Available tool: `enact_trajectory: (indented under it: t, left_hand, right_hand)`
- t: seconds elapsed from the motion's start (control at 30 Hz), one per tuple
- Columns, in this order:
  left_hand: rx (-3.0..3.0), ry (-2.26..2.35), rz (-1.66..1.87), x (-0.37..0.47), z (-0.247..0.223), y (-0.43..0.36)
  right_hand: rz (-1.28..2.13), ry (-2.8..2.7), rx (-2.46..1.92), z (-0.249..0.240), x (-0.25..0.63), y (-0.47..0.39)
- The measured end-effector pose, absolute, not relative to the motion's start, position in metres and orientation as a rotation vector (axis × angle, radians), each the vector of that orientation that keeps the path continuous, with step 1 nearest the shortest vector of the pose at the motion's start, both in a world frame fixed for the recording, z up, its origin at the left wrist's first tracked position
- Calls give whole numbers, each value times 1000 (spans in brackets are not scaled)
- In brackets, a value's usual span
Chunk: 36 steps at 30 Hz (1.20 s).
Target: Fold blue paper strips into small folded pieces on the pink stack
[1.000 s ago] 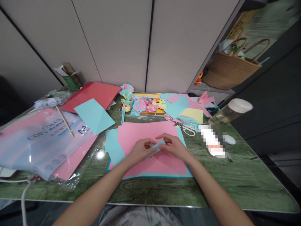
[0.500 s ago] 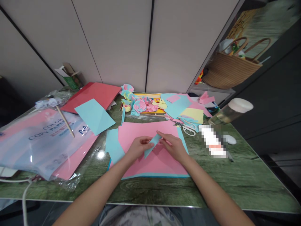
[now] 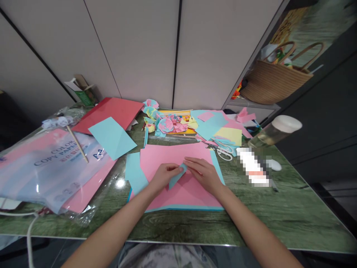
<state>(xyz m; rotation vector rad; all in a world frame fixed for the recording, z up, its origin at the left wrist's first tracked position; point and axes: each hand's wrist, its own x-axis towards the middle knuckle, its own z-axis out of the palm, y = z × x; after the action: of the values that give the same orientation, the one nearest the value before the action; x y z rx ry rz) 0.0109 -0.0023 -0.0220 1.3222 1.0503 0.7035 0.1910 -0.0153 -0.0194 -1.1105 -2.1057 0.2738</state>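
Observation:
A small folded piece of light-blue paper (image 3: 175, 179) is held between my two hands, above a large pink sheet (image 3: 161, 154). My left hand (image 3: 166, 175) pinches its upper left side, thumb on top. The fingers of my right hand (image 3: 203, 172) are pressed together on its upper right end, covering part of it. Light-blue sheets (image 3: 135, 173) stick out from under the pink one at its left, right and front edges.
Paper flowers (image 3: 166, 125) and white-handled scissors (image 3: 224, 152) lie behind the pink sheet. At left are a red folder (image 3: 111, 111), a blue sheet (image 3: 113, 137) and a plastic paper pack (image 3: 55, 167). A lidded bottle (image 3: 275, 132) stands at right, near a blurred-out patch.
The folded blue paper has shifted slightly left. My right hand has moved a little left, its fingers now covering more of the paper's upper end.

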Motion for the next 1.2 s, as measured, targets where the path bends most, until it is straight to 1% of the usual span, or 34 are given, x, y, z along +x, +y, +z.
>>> enact_trajectory:
  t: [0.23, 0.5, 0.93, 1.2]
  left_hand:
    - [1387, 1089, 648, 13, -16, -4]
    - [1515, 1101, 714, 16, -13, -8]
    - [1502, 1012, 710, 16, -18, -5]
    - [1393, 964, 751, 15, -18, -5]
  right_hand:
    - [250, -1962, -1166, -15, 185, -18]
    - [197, -2039, -1205, -19, 188, -17]
    - [27, -2230, -1124, -23, 192, -16]
    - [-115, -2216, -1012, -22, 194, -18]
